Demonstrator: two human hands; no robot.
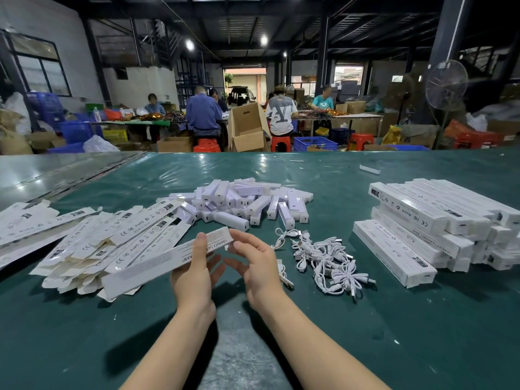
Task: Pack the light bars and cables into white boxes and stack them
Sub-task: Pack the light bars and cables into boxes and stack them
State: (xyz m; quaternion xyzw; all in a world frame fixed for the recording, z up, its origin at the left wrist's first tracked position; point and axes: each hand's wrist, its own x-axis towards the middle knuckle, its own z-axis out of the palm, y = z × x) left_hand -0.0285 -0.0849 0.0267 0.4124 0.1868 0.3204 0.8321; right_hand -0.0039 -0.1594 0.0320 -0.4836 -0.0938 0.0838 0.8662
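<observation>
My left hand (194, 273) grips a long flat white box (157, 263) near its right end, the box slanting up to the right above the table. Close beside that end, my right hand (257, 263) has relaxed fingers and holds nothing. Behind the hands lies a heap of white light bars (244, 201). A tangle of white cables (329, 260) lies to the right of my right hand. Packed white boxes (439, 223) are stacked at the right. Flat unfolded boxes (112, 240) are piled at the left.
A green table cover (365, 319) spreads under everything. One loose white piece (370, 169) lies far back on the table. Beyond the table's far edge, several people sit at benches among cardboard boxes, blue crates and red stools. A standing fan (446, 85) is at the back right.
</observation>
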